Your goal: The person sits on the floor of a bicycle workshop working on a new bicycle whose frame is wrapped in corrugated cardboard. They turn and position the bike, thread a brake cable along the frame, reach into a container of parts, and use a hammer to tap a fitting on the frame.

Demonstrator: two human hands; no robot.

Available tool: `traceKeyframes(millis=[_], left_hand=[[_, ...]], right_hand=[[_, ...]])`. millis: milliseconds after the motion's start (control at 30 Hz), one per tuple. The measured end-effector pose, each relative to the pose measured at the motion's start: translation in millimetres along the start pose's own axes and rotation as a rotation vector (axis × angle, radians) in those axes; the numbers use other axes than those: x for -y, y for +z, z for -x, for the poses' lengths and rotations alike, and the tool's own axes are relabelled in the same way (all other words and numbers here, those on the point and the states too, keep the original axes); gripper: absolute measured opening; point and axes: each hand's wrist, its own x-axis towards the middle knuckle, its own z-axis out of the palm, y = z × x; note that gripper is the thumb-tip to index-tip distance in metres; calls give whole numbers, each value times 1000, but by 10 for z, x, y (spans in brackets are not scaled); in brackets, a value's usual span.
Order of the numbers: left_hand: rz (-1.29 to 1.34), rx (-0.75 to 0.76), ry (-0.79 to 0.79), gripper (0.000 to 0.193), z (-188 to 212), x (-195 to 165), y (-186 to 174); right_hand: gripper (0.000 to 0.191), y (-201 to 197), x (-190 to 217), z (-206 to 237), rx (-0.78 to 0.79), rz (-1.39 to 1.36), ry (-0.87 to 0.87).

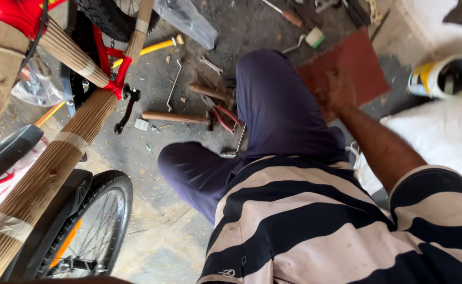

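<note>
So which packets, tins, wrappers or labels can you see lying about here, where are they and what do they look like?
Tin: top right, by the white sack; round, open, white with a yellow and blue label.
Corrugated cardboard wrapping: left, round the red bicycle frame; brown, banded with clear tape.
Clear plastic bag: top centre, on the floor.
No signs or screens.

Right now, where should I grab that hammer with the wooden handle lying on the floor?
Grip the hammer by its wooden handle, around the middle. It lies flat and almost level on the concrete floor, with bare floor along the handle's near side. Come from above; keep away from the head end, where the red-handled pliers crowd it.
</note>
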Motion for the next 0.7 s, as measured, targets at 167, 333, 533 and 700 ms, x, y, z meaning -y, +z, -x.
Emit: traceKeyframes(millis=[167,333,533,700], left_hand=[[41,-1,28,56,24,269,119],[81,8,44,55,30,151,194],[111,4,33,54,10,117,262],[113,4,21,54,-19,113,307]], right_hand=[[61,-227,51,299,-57,7,96],[34,-148,171,130,38,89,-95],[31,115,555,-756,233,471,-203],[54,48,743,-1257,785,504,2]])
